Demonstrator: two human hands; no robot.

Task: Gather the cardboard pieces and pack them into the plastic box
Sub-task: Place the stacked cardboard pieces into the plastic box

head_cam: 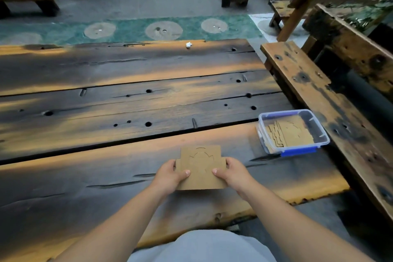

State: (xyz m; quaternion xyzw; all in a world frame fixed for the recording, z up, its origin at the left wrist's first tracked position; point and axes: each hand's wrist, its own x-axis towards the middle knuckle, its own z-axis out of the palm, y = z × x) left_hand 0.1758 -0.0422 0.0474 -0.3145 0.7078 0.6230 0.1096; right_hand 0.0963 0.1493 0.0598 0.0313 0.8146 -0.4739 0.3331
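Observation:
A brown cardboard piece (201, 166) with cut outlines sits just above the near plank of the wooden table (127, 100), held between both hands. My left hand (170, 175) grips its left edge, thumb on top. My right hand (232, 173) grips its right edge the same way. A clear plastic box (319, 127) with blue clips stands open at the table's right edge, to the right of and beyond my hands. Several cardboard pieces (289, 133) lie flat inside it.
A small white scrap (188, 44) lies near the table's far edge. A wooden bench (323, 100) runs along the right side, close to the box. More benches and tables stand on the floor beyond, with a green patterned strip (131, 30) behind the table.

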